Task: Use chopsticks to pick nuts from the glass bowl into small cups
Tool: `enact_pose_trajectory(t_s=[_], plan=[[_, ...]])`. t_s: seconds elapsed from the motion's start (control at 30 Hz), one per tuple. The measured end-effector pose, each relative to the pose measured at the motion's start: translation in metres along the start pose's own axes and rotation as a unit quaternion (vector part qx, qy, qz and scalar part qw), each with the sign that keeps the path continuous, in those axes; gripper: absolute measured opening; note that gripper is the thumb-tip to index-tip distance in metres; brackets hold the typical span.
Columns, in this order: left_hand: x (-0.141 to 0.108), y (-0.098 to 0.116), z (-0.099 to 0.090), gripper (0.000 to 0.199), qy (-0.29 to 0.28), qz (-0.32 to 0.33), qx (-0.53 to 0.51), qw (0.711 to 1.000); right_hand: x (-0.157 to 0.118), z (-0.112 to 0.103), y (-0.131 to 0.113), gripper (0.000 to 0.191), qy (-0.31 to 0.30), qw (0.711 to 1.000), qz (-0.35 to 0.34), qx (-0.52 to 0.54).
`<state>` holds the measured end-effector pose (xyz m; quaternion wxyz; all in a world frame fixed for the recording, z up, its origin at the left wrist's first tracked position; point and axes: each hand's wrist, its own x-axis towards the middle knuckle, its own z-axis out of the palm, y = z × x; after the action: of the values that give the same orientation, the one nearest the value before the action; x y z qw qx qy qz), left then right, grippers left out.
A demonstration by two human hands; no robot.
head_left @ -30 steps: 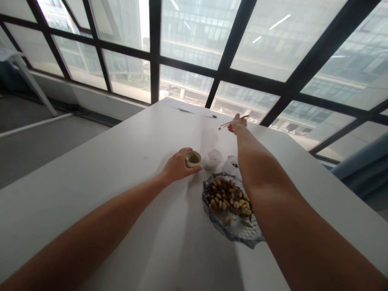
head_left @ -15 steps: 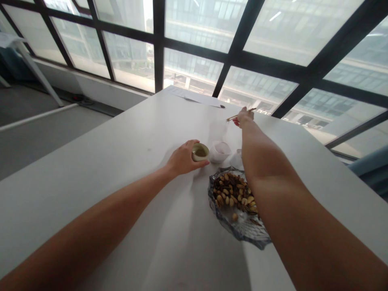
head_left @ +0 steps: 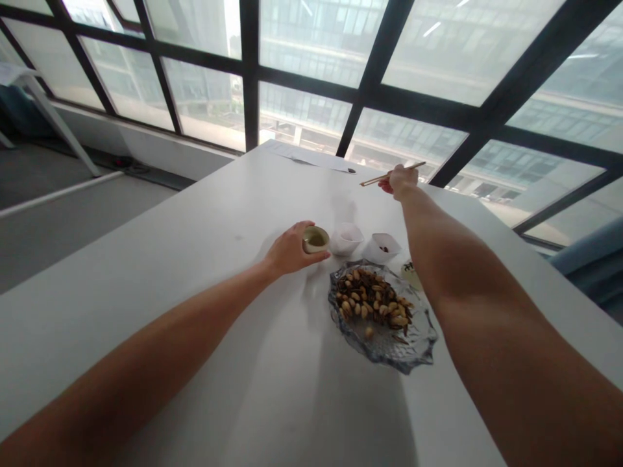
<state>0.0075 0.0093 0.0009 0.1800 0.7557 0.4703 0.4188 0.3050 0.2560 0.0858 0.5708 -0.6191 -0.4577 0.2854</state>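
My left hand (head_left: pixel 292 249) is wrapped round a small pale-green cup (head_left: pixel 315 240) on the white table; the cup's inside looks greenish. Held up beyond the cups, a pair of chopsticks (head_left: pixel 374 179) is in my right hand (head_left: pixel 400 179), its tips pointing left. I cannot make out anything between the tips. Beside the green cup stands a white cup (head_left: pixel 346 240), and right of that another white cup (head_left: pixel 382 248) with a few dark bits inside. A scalloped glass plate (head_left: pixel 374 355) in front of them bears mixed nuts and dark seeds (head_left: pixel 372 298).
A light-coloured cup (head_left: pixel 411 275) with dark seeds is partly hidden by my right forearm. White paper (head_left: pixel 311 157) with a small dark oval thing (head_left: pixel 352 171) lies at the table's (head_left: pixel 195 305) far edge. Black-framed windows (head_left: pixel 250 84) rise behind it.
My right hand with the chopsticks has moved up and right, uncovering the second white cup and more of the plate. The view has shifted slightly; my left hand stays on the green cup.
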Motion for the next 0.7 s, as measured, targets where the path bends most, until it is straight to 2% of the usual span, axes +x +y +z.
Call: enact_pose_trajectory(t_s=[0.03,0.1,0.23,0.33,0.53,0.6,0.7], plan=[[-0.001,0.0,-0.001,0.07,0.005,-0.004,0.0,1.0,-0.006,-0.005,-0.007,0.034,0.024,1.0,0.012,-0.001],[-0.004,-0.001,-0.002,0.071,0.013,-0.014,-0.004,1.0,-0.023,-0.017,-0.024,0.032,0.027,1.0,0.01,0.011],[-0.006,-0.005,-0.005,0.07,0.022,-0.025,-0.008,0.999,-0.079,-0.05,-0.054,0.032,-0.035,0.996,-0.032,0.07],[-0.004,-0.008,-0.006,0.071,0.026,-0.028,-0.003,0.999,-0.132,-0.085,-0.063,0.034,-0.074,0.989,-0.063,0.115],[0.0,-0.011,-0.004,0.07,0.024,-0.022,0.006,0.999,-0.229,-0.153,-0.047,0.029,-0.12,0.977,-0.047,0.172],[0.0,-0.011,-0.004,0.07,0.021,-0.018,0.009,1.0,-0.25,-0.167,-0.036,0.028,-0.13,0.971,-0.022,0.2],[0.0,-0.012,-0.004,0.07,0.013,-0.02,0.007,1.0,-0.274,-0.176,-0.013,0.025,-0.135,0.961,0.003,0.243]])
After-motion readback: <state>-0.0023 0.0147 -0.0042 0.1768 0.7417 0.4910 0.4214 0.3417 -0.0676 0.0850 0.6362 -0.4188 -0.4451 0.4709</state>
